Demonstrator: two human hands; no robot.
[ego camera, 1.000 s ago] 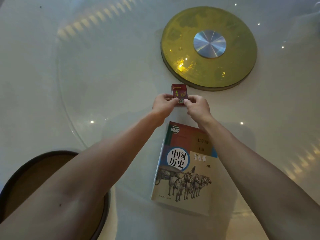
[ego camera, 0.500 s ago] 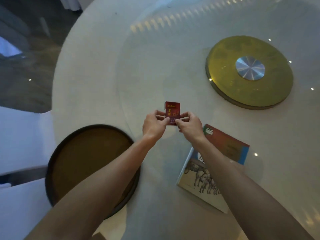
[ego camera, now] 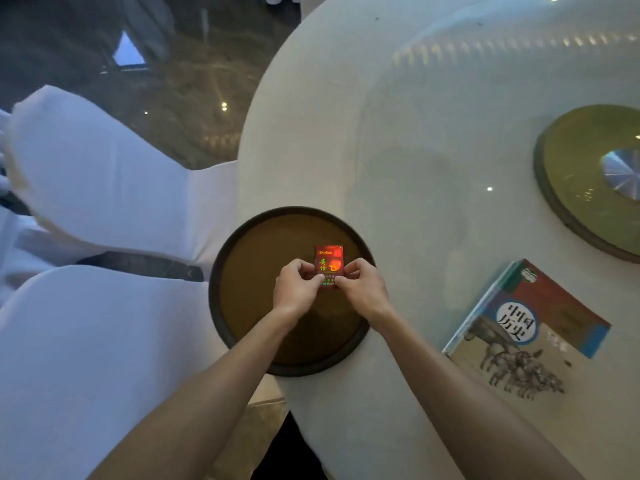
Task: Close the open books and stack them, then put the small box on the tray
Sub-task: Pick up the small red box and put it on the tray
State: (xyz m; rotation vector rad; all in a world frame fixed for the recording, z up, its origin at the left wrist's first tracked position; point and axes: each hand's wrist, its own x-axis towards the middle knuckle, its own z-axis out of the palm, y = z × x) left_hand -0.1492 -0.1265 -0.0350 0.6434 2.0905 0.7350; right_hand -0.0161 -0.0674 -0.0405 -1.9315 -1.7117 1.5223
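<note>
Both hands meet over the tray, each pinching the small box (ego camera: 329,265) by its near end. The left hand (ego camera: 297,289) has its fingers curled in, thumb and forefinger closed on the box's left near corner; the right hand (ego camera: 363,289) does the same on the right near corner. The box is red with gold and green print, its printed face turned up toward the camera, its far end free of the fingers. Whether its underside touches the tray cannot be told.

The tray (ego camera: 242,278) is round, with a dark raised rim and a brown floor, and sits at the near left edge of the counter (ego camera: 398,150); the box is over its right-centre part. Both bare forearms reach in from the near side, crossing the tray's near rim.

To the right of the tray, apart from it, lie the books (ego camera: 526,327), closed and stacked, the top cover showing horses and a round blue label. Farther right, a gold disc (ego camera: 571,188) with a silver hub lies on the counter. White-covered chairs (ego camera: 104,174) stand to the left, beyond the counter's edge.
</note>
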